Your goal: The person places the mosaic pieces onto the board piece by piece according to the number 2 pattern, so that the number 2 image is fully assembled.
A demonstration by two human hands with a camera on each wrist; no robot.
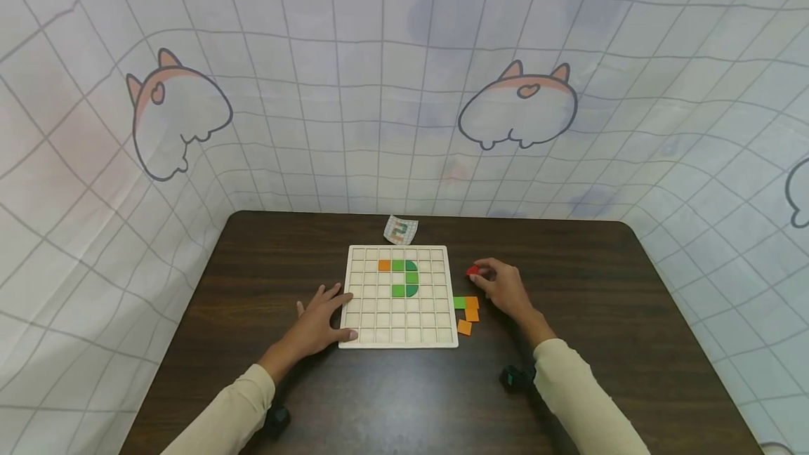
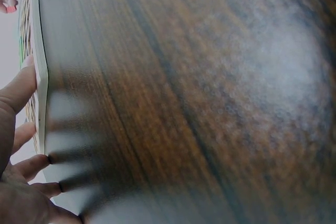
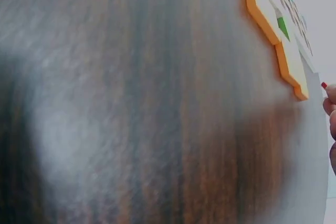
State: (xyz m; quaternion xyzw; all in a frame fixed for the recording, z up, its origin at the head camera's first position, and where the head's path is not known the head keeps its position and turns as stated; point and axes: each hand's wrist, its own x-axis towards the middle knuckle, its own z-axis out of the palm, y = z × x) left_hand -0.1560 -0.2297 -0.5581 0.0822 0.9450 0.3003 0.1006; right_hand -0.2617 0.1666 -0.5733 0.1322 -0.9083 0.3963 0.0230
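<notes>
A white grid board (image 1: 373, 321) lies on the table with orange, green and dark green pieces set in its upper middle cells. At its left edge rests my left hand (image 1: 321, 323), fingers spread; the thumb and a fingertip touch the rim. In the left wrist view the left hand (image 2: 18, 174) shows beside the board's side wall (image 2: 40, 77). Right of the board, my right hand (image 1: 505, 288) pinches a small red piece (image 1: 472, 270) between thumb and fingertips. Only fingers of the right hand (image 3: 332, 106) appear in the right wrist view, with the red piece (image 3: 324, 85) at their tips.
Beside the board's right edge lie a green square (image 1: 459, 302) and several orange squares (image 1: 464, 328). A small printed card (image 1: 401, 230) sits behind the board. The dark wooden table (image 1: 569, 244) meets a gridded white curtain (image 1: 379, 90) at the back.
</notes>
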